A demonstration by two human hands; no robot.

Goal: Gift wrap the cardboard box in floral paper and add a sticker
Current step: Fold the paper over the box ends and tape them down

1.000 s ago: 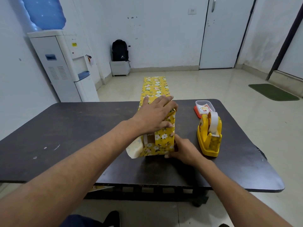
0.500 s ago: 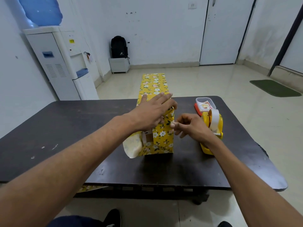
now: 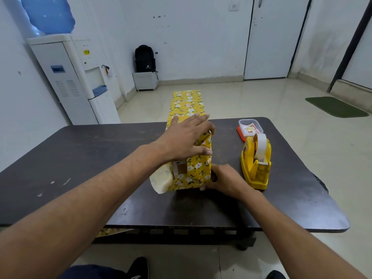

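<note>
Flat-fingered, the left hand [image 3: 185, 140] presses down on top of the cardboard box [image 3: 182, 168], which lies lengthwise on the dark table [image 3: 90, 158], mostly covered in yellow floral paper [image 3: 188, 103]. At the near end bare cardboard shows, and a loose flap [image 3: 161, 181] curls out at the left. The right hand [image 3: 225, 181] is curled at that end's lower right corner, touching the paper; whether it pinches or only presses cannot be told. Just to the right stands a yellow tape dispenser [image 3: 255, 166], with a clear sticker tub [image 3: 250, 127] behind it.
</note>
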